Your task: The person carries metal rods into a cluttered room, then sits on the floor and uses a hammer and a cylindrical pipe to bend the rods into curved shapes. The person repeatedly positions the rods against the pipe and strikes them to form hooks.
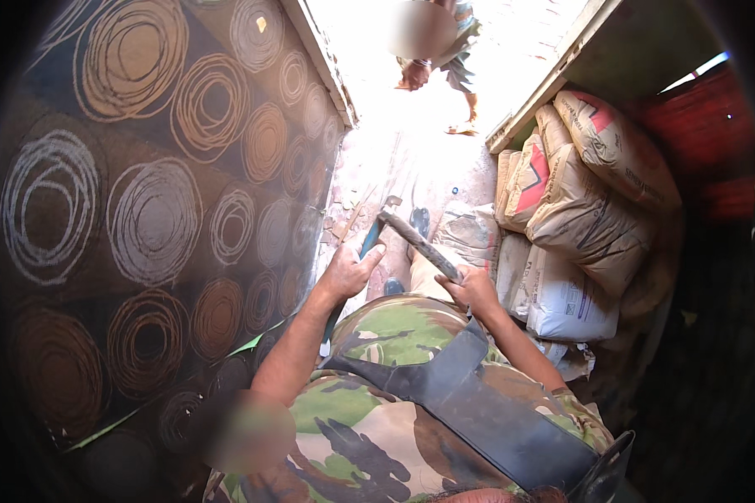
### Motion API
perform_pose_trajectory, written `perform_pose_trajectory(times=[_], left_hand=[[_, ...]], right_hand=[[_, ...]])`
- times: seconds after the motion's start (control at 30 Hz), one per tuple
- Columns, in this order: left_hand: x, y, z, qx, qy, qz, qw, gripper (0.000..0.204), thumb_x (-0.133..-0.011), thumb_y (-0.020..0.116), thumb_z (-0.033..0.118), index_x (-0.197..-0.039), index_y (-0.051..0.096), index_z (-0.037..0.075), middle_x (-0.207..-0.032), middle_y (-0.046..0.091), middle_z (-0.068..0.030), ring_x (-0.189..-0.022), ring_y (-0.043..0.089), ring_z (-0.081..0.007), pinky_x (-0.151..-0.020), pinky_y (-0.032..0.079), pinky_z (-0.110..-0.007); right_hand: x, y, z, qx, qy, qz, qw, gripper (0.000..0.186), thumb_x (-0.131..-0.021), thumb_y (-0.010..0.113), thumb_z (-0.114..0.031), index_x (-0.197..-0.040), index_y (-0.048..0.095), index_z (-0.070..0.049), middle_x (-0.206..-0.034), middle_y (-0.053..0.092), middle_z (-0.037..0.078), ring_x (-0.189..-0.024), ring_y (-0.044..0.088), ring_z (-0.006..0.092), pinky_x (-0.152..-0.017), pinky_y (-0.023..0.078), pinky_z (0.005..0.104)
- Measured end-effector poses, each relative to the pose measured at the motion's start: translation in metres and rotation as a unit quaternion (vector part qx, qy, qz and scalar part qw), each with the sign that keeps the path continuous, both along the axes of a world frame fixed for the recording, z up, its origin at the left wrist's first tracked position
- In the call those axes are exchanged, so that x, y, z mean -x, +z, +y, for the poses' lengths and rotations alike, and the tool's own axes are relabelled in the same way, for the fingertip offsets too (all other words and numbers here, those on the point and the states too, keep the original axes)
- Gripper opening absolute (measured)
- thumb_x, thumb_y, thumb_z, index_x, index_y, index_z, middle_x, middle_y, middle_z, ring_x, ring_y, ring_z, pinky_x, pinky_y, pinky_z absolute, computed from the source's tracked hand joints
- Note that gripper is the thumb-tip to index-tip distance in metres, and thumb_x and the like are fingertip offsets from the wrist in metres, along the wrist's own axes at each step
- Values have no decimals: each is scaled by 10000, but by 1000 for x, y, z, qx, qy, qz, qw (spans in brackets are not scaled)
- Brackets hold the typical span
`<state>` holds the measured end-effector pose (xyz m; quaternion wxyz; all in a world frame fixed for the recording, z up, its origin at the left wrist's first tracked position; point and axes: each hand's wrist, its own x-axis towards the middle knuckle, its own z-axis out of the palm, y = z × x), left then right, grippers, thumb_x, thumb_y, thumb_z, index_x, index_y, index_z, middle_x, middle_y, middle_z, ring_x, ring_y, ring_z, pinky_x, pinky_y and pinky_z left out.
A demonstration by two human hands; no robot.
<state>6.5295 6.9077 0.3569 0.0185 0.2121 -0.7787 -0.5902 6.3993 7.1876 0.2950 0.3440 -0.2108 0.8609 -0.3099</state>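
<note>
My left hand (351,272) is closed round a long blue-handled tool (371,237), which runs down past my wrist and has a hooked metal head at its upper end, possibly a hammer. My right hand (471,289) grips a grey, worn bar (421,240) that slants up to the left. The bar's far end meets the head of the blue tool, touching or overlapping it. Both tools are in front of my camouflage-clad body, above my legs and shoes on the pale, dusty ground.
A dark wall covering with circle patterns (155,214) runs along my left. Stacked paper sacks (585,220) fill the right side, beside a red panel (703,142). Beyond the bright doorway another person (463,67) stands in sandals. Wooden frame edges (535,102) border the opening.
</note>
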Motion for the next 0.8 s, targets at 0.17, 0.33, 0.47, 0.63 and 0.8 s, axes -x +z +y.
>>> perform_pose_trajectory(times=[0.17,0.33,0.47,0.63,0.8], left_hand=[[79,-14,-35,53,-28,-22,998,291,-1052,661,211,-1197,679,-40,-917,684,-114,-882,630,-205,-823,522,-374],[152,-36,-80,39,18,-79,996,315,-1025,690,208,-1206,681,-49,-1027,724,-227,-969,684,-307,-905,532,-430],[212,-32,-120,82,-19,-136,987,297,-1019,704,220,-1171,695,-34,-971,725,-219,-903,696,-320,-863,544,-437],[262,-48,-150,117,-51,-132,983,287,-993,720,231,-1113,706,-28,-949,739,-210,-869,703,-277,-827,553,-436],[247,-155,-200,81,74,-194,975,260,-988,699,235,-1020,686,-23,-846,697,-118,-767,642,-208,-724,518,-394]], right_hand=[[69,-29,-33,35,12,-14,999,334,-955,780,-435,-979,778,-101,-760,716,179,-698,693,377,-695,540,470],[157,-12,-64,49,9,-15,999,343,-968,757,-422,-1049,797,-91,-837,741,205,-769,731,382,-735,546,472],[230,-17,-70,31,-5,-24,999,395,-935,784,-438,-988,779,-47,-793,727,204,-725,710,362,-721,543,461],[290,-19,-80,12,-15,-67,998,438,-921,787,-447,-974,761,-13,-811,729,208,-739,710,330,-742,543,450],[325,-47,-92,-62,-70,-59,994,437,-949,752,-438,-1006,763,-5,-890,756,237,-867,755,383,-813,563,471]])
